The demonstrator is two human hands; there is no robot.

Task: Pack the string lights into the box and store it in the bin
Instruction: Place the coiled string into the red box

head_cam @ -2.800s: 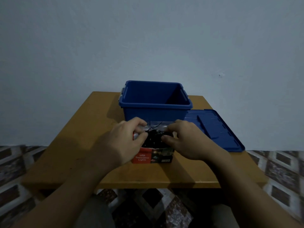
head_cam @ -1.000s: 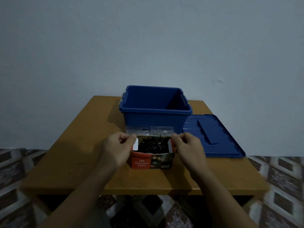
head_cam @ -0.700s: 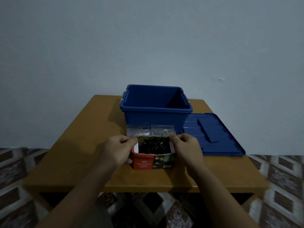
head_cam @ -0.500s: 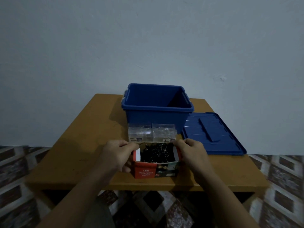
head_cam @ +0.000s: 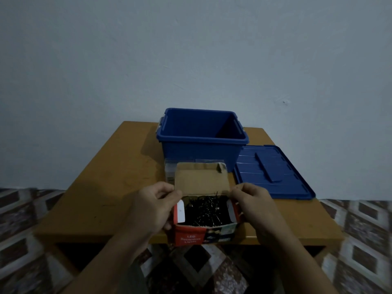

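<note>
A small red cardboard box (head_cam: 191, 236) marked "LED Decorative Lights" sits at the table's near edge, overhanging it slightly. Dark tangled string lights (head_cam: 204, 211) fill its open top. The box's brown lid flap (head_cam: 201, 180) stands upright at the back. My left hand (head_cam: 153, 206) pinches the flap's lower left corner and my right hand (head_cam: 251, 201) pinches its lower right corner. Behind the box stands the open blue bin (head_cam: 201, 136), with nothing visible inside.
The bin's blue lid (head_cam: 273, 172) lies flat on the wooden table (head_cam: 118, 177) to the right of the bin. A clear plastic piece (head_cam: 169, 170) shows behind the flap. A plain wall is behind; patterned floor tiles lie below.
The box has slid toward me to the table's near edge. Both hands moved from the side flaps to the rear lid flap, which now stands raised.
</note>
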